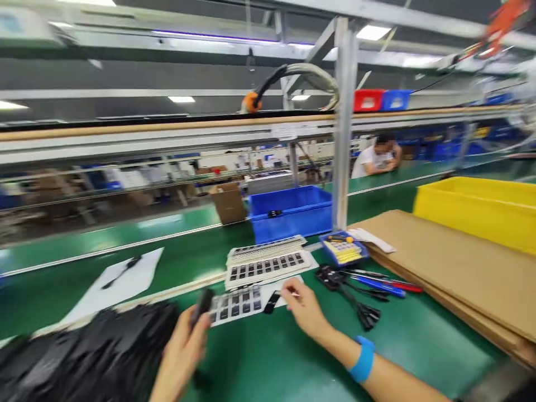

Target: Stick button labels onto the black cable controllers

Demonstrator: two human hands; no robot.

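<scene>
My left hand [186, 340] is closed around a dark, blurred object [204, 306] whose kind I cannot make out. Between the thumb and fingers of my right hand [304, 304] is a black label [272, 302], pinched at its edge. Just left of it lies a label sheet [238, 304] with rows of dark rectangles. Behind that sheet sits a stack of similar label sheets [268, 267]. A blue band [363, 360] circles my right wrist. Near my left hand is a heap of black items [84, 352], smeared by motion.
A black cable part [352, 296] and several pens [383, 285] lie right of my right hand, near a small blue tray [343, 249]. Behind are a blue bin [293, 218] and a metal post [342, 123]. Cardboard [456, 268] and a yellow bin [477, 209] stand right. A person [379, 157] sits farther back.
</scene>
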